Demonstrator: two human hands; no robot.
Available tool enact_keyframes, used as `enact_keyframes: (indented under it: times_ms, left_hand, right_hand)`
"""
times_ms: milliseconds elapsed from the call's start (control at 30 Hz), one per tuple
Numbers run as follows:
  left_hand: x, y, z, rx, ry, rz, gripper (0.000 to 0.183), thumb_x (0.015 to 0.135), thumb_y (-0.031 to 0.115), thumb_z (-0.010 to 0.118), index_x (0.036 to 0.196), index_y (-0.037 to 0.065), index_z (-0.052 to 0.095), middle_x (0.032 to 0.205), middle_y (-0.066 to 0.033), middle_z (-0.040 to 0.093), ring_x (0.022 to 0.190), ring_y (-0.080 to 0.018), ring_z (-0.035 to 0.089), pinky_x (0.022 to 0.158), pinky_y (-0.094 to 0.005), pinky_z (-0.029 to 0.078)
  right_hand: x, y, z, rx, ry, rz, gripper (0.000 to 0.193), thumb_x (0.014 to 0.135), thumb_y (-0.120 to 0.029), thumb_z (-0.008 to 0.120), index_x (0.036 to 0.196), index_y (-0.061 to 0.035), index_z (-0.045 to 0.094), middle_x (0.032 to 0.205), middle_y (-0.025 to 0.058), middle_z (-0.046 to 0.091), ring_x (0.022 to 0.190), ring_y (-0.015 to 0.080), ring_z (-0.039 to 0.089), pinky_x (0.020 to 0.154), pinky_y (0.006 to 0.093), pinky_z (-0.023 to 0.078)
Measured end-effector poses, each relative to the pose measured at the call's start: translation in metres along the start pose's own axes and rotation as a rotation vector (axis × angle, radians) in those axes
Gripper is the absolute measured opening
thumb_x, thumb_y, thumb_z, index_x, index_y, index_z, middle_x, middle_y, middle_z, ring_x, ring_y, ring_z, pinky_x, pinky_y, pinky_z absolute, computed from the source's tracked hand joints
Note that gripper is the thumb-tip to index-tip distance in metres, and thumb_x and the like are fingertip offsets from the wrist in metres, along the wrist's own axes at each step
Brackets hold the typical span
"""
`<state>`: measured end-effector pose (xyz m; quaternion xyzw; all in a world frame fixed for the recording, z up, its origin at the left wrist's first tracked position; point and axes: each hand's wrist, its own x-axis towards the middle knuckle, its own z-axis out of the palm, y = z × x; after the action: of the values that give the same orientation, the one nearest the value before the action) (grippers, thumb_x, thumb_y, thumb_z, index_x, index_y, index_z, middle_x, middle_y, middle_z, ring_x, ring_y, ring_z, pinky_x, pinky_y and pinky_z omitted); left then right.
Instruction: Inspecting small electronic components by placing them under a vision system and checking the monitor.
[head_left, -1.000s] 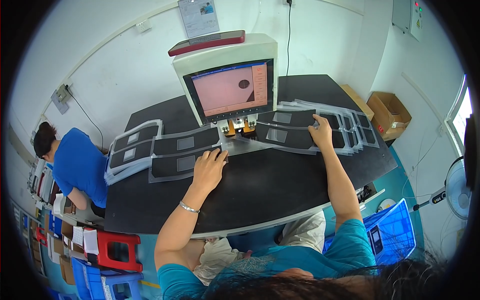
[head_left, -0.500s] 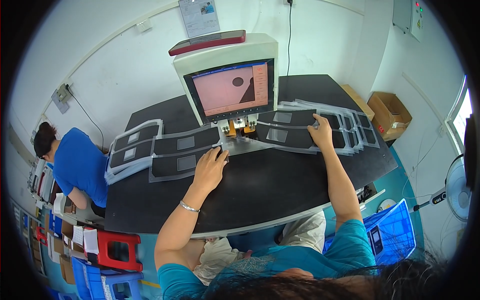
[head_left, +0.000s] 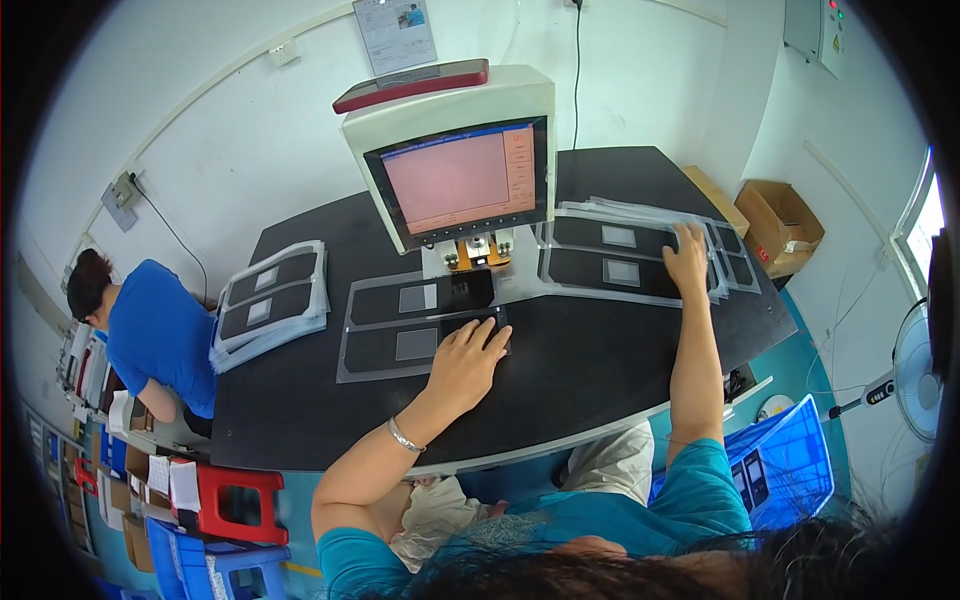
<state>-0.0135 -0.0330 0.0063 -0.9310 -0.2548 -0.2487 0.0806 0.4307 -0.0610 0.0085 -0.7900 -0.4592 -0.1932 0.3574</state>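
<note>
From where I stand, the black-and-clear sheet (head_left: pixel 420 322) lies lengthwise sideways on the table (head_left: pixel 575 370), mostly leftward of the nearer left hand (head_left: pixel 468 362), its loosely spread fingers over the right end; whether the right hand (head_left: pixel 687 262) pinches the pile (head_left: pixel 585 252), I cannot tell.

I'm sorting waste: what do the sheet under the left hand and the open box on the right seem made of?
Sheet: probably thin, slightly glossy plastic film, mostly black with see-through edges. Open box: likely matte cardboard, judging by its dull brown walls.

Room front-centre on table (head_left: pixel 580 375), sheets (head_left: pixel 375 303), monitor (head_left: pixel 450 180) blocking beyond
</note>
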Motion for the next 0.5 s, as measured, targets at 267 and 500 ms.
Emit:
enact_keyframes:
  times_ms: [267, 500]
  left_hand:
    - [0.004, -0.003, 0.009, 0.018, -0.001, -0.005, 0.037, 0.093, 0.022, 0.063, 0.129, 0.011, 0.063, 0.129, -0.0124, 0.063, 0.119, -0.0299, 0.058, 0.093, -0.0414, 0.052]
    - [0.004, -0.002, 0.003, -0.034, -0.026, -0.028, 0.044, 0.093, 0.026, 0.065, 0.134, 0.011, 0.058, 0.134, -0.0124, 0.058, 0.124, -0.0310, 0.055, 0.098, -0.0425, 0.049]
  right_hand:
    - [-0.029, -0.079, 0.022, 0.259, -0.231, -0.283, 0.048, 0.077, -0.010, 0.071, 0.124, -0.0056, 0.062, 0.138, 0.0205, 0.051, 0.127, 0.0388, 0.051, 0.106, 0.0430, 0.044]
    - [-0.029, -0.081, 0.017, 0.301, -0.253, -0.292, 0.043, 0.079, -0.012, 0.070, 0.121, -0.0068, 0.064, 0.132, 0.0156, 0.056, 0.122, 0.0354, 0.055, 0.101, 0.0422, 0.047]
